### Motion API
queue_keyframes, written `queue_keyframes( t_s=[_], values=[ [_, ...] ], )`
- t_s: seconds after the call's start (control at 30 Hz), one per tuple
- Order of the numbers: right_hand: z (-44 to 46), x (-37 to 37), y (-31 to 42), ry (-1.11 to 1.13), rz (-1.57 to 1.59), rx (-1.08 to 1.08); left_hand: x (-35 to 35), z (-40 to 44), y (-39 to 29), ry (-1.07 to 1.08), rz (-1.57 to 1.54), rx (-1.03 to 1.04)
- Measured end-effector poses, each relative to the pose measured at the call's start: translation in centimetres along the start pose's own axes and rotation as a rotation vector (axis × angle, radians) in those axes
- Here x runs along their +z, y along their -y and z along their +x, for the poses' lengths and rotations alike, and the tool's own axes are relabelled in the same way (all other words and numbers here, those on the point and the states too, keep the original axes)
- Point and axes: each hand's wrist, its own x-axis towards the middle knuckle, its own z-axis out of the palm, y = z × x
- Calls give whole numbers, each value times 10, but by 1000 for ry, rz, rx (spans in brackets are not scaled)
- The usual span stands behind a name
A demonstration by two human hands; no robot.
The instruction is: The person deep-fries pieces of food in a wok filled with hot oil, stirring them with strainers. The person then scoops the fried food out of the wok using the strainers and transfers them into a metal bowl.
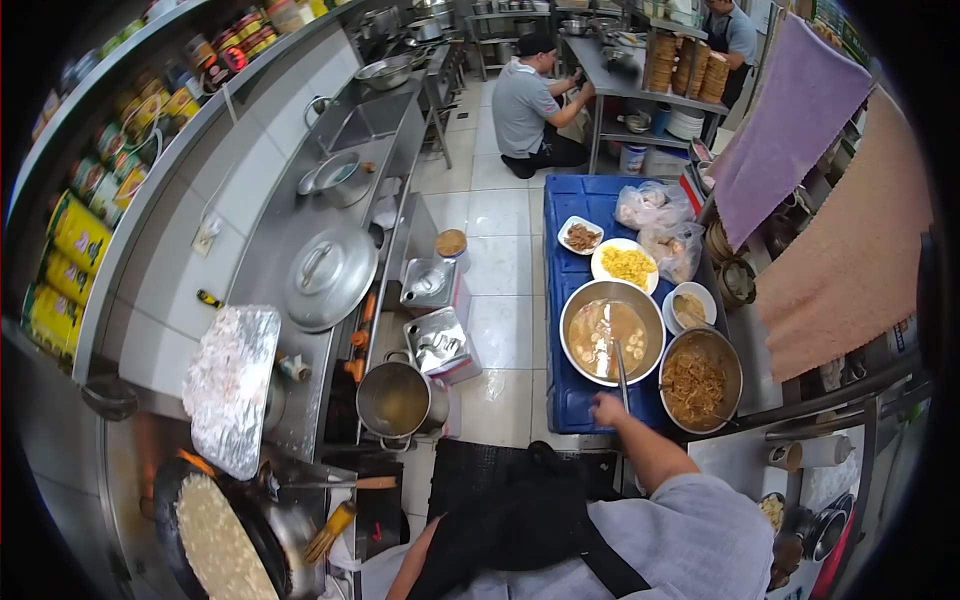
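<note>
- Wearing black apron (pixel 490 530), closest to camera, just short of blue crate (pixel 577 400).
- Extending right hand (pixel 607 408) over crate's near edge, just beside ladle (pixel 621 370); cannot tell whether gripping.
- Cannot see left hand.
- On crate's near half: broth bowl (pixel 656 325), ladle inside; noodle pan (pixel 735 378) at near right corner.
- On far half: plate of yellow food (pixel 599 255), plastic bags (pixel 655 205).

The person wears a loose pale grey top (pixel 690 545) with a short right sleeve (pixel 690 497); over it a black apron (pixel 500 530), its dark strap (pixel 612 566) running slantwise; the right forearm (pixel 655 452) and right hand (pixel 607 409) are bare
</note>
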Motion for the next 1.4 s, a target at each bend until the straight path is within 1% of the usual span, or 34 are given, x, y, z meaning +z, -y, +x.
queue_keyframes(
  t_s=[0.03,0.07,0.1,0.13,0.23,0.27,0.33,0.37,0.43,0.47,0.5,0.57,0.6,0.63,0.67,0.7,0.73,0.77,0.8,0.87,0.9,0.97,1.0,1.03,1.07,1.1,1.17,1.2,1.23,1.3,1.33,1.37,1.4],
  values=[
    [-2,13,-3,239,245,189,5,9,17,58,1,-38],
    [-16,9,12,414,256,186,4,15,29,92,-6,-65],
    [-33,-5,38,454,26,5,0,23,38,121,-15,-83],
    [-34,21,30,423,-35,-135,-7,32,45,145,-23,-90],
    [-36,24,54,676,119,-164,-32,63,63,209,-47,-83],
    [-32,23,60,675,120,-157,-41,77,67,231,-50,-67],
    [-24,16,73,710,163,-55,-62,109,71,274,-48,-26],
    [-19,12,78,698,151,-47,-70,125,71,295,-44,4],
    [-7,2,84,734,159,-236,-85,162,67,338,-30,74],
    [0,4,88,710,236,-154,-90,183,63,360,-25,116],
    [9,-2,96,709,218,-151,-96,203,62,377,-23,152],
    [22,-9,116,638,294,-100,-100,243,64,419,-41,231],
    [32,-7,119,646,406,-96,-100,262,66,442,-67,272],
    [38,-13,129,647,408,-95,-101,281,63,457,-80,307],
    [45,-21,139,630,344,-48,-105,293,48,472,-79,332],
    [51,-28,148,611,281,1,-110,302,33,468,-3,350],
    [57,-27,150,605,284,3,-118,305,6,463,73,368],
    [65,-21,143,609,204,-39,-125,311,-24,451,219,405],
    [75,-22,138,611,123,-78,-131,321,-45,456,222,414],
    [83,-41,143,630,135,-72,-133,350,-76,541,292,559],
    [90,-52,143,660,149,-72,-133,368,-89,545,290,567],
    [108,-64,134,645,181,-107,-134,408,-102,690,337,410],
    [120,-72,131,600,237,-53,-134,421,-109,686,338,413],
    [134,-81,128,552,291,-2,-136,430,-122,631,319,510],
    [146,-85,121,509,415,-16,-140,437,-143,576,298,607],
    [160,-91,115,502,409,-22,-147,445,-165,569,300,615],
    [192,-113,117,441,531,-40,-166,454,-221,563,395,581],
    [212,-127,118,450,457,-69,-170,460,-239,531,322,524],
    [231,-145,123,445,456,-71,-171,473,-253,530,323,528],
    [269,-184,133,525,444,-4,-171,506,-267,641,280,543],
    [293,-193,125,497,471,-83,-184,490,-317,615,314,504],
    [320,-205,120,496,461,-93,-189,491,-347,618,319,494],
    [341,-235,129,489,444,-52,-192,496,-368,613,331,492]
  ],
)
